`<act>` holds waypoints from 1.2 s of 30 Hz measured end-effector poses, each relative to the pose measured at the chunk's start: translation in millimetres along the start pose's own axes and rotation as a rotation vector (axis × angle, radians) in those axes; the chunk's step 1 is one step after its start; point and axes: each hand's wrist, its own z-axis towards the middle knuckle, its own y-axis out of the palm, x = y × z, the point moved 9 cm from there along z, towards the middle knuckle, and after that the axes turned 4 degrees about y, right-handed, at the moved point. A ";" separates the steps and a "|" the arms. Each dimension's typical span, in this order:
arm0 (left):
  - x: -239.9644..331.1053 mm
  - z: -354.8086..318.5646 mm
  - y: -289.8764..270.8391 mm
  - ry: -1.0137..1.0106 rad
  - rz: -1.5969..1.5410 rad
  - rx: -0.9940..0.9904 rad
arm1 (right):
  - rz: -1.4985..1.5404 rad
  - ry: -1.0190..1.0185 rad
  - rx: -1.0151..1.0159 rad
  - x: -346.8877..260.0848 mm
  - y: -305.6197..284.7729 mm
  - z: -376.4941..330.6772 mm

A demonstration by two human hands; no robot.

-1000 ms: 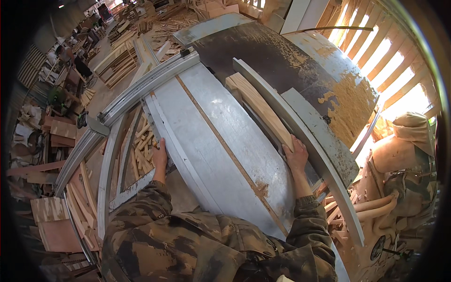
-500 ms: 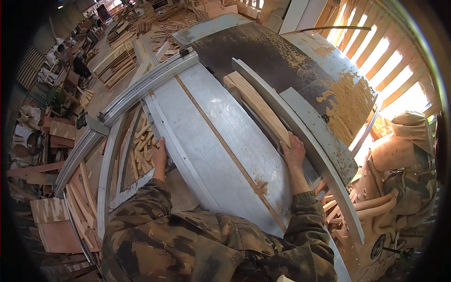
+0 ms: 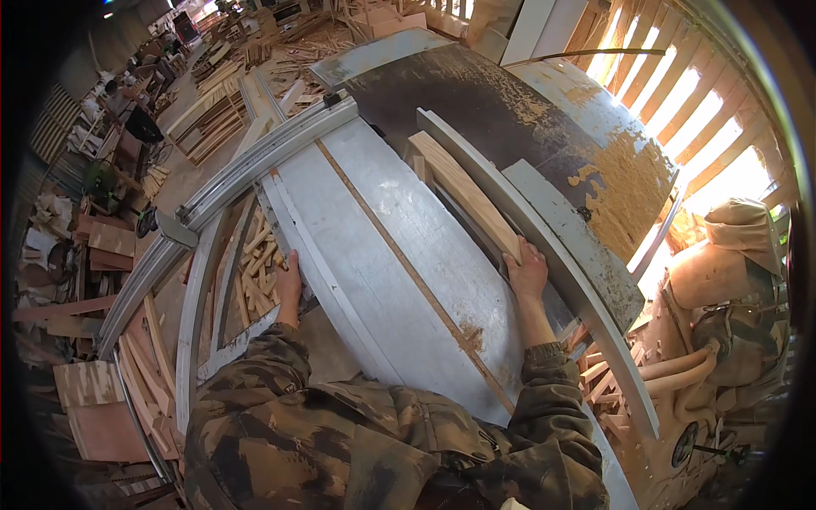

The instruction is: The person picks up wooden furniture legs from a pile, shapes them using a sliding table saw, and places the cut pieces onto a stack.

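Observation:
My left hand [image 3: 290, 287] is closed on the left edge of a silver sliding saw table [image 3: 382, 229]; its fingers are partly hidden. On the right, my right hand [image 3: 527, 274] grips the near end of a pale wooden strip [image 3: 459, 183], thumb on the left side and fingers over the top. The strip lies lengthwise beside a long metal rip fence [image 3: 510, 194], on its left. A shorter piece of wood [image 3: 419, 167] shows by the strip's far end. No saw blade can be made out.
A crosscut rail [image 3: 272, 161] spans the table's far left. Sawdust covers part of the dark outfeed surface [image 3: 476, 93]. Wood offcuts [image 3: 257, 272] lie below the left frame. A dusty machine with a bag [image 3: 731, 272] stands at right. Far left, another person [image 3: 136, 115] is among lumber.
My right hand and the wooden strip have shifted very slightly. The left hand keeps its place on the table edge.

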 end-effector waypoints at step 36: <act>-2.9 -71.3 -9.1 -0.124 0.096 -0.183 | -0.254 0.041 -0.188 21.4 -86.3 -48.9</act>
